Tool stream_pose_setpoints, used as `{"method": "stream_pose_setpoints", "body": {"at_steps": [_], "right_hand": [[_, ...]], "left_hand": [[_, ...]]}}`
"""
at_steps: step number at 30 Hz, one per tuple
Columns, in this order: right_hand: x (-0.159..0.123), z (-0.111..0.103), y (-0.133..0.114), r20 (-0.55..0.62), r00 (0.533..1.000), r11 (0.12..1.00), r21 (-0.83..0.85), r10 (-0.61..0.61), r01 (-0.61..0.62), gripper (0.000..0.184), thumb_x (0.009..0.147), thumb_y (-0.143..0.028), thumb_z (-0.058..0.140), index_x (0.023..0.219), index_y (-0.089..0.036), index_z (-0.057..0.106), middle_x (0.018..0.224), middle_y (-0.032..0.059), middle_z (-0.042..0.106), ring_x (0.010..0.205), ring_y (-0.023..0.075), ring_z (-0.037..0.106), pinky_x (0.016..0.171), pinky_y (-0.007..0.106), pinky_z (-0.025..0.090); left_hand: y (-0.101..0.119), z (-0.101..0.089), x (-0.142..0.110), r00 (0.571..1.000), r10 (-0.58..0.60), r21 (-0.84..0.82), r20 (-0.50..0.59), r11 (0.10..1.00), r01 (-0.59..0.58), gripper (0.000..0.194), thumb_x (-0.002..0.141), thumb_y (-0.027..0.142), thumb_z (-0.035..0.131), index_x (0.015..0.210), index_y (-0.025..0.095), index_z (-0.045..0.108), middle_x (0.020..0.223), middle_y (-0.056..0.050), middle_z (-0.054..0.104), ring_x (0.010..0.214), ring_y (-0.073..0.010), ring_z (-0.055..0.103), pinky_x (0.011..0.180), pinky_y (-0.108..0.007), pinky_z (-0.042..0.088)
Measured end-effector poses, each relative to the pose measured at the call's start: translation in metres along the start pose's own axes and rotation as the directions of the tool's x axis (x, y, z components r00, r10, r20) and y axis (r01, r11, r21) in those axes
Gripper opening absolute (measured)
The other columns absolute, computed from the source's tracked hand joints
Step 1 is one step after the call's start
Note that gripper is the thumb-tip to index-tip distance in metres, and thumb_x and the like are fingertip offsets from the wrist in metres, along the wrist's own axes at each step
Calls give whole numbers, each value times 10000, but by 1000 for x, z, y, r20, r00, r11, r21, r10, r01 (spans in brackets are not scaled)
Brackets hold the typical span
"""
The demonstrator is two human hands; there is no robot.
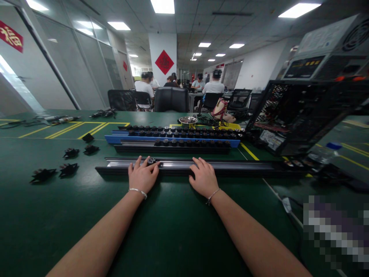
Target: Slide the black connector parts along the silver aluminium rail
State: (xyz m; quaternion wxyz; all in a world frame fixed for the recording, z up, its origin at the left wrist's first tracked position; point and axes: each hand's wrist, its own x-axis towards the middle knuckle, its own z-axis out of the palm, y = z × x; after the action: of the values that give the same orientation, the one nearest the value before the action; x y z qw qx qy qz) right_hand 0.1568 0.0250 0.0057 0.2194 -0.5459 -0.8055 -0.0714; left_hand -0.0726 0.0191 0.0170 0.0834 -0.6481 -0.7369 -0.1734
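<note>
A long black rail [242, 165] with a shiny silver channel lies crosswise on the green table in front of me. My left hand [143, 177] is over its left part, with a small black part [152, 160] between thumb and index finger in the channel. Farther right, my right hand [203, 177] grips the same rail, fingers reaching over the channel and thumb at the near side. Behind it, a second black rail [138, 148] carries a row of small black parts with silvery tops. A blue rail [111, 139] with similar parts stands just beyond.
Several loose black pieces [43, 175] lie at the left. A metal bowl [188, 120] sits behind the rails. An opened computer case [276, 115] and a clear bottle [325, 154] with a blue cap stand at the right. A cable [272, 190] crosses the right side. People sit far back.
</note>
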Motion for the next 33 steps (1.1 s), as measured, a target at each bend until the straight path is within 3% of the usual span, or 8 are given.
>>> {"method": "stream_pose_setpoints", "body": {"at_steps": [11,26,33], "right_hand": [[-1,0,0,-9,1000,1000,16,18,-18,321,792,-335,518,1073,-202,597,1363,85,464,1287,259,331,1027,434,267],[2,3,-1,-4,999,999,17,38,-38,230,802,-344,509,931,-181,608,1355,87,477,1275,264,347,1037,447,252],[3,4,-2,-10,999,999,21,46,-46,230,805,-340,507,927,-172,605,1352,87,481,1269,264,355,1049,446,239]], "left_hand": [[-12,1,3,996,-86,-37,-1,996,86,384,871,421,315,1099,442,623,1356,43,497,1370,-269,233,1068,-553,187],[-19,2,7,988,-152,-77,2,985,152,396,876,422,300,1100,427,627,1358,47,494,1373,-286,214,1058,-598,168],[-17,2,5,991,-122,-34,-45,992,121,399,881,432,293,1099,431,627,1377,11,475,1373,-292,206,1047,-621,156]]}}
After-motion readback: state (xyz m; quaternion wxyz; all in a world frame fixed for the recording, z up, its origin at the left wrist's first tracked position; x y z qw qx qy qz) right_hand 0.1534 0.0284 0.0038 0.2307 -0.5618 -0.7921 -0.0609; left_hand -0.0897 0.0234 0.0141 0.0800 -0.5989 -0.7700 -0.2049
